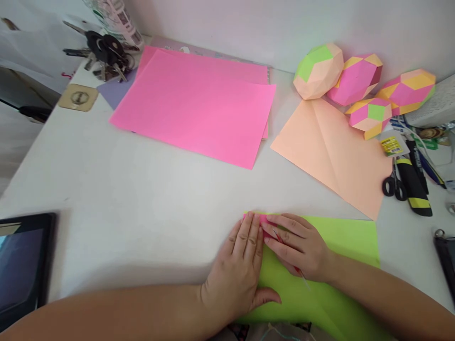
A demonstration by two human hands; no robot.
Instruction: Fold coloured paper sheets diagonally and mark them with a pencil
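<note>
My left hand (241, 265) lies flat at the left edge of a lime-green paper sheet (344, 239). Its fingers point away from me, with the thumb out to the side, and they press on a small pink paper piece (263, 219). Most of that piece is hidden under both hands. My right hand (305, 248) rests on the green sheet just beside the left, its curled fingertips touching the pink piece. A thin red stick-like tool with a clear end (297, 271), perhaps a pen, is held between its fingers.
Large pink sheets (199, 104) are stacked at the back. A creased peach sheet (334, 156) lies to the right, below several faceted paper shapes (355, 80). Scissors (394, 187) and a cutter (414, 184) lie at the right, keys (106, 52) at back left, a tablet (26, 265) at left.
</note>
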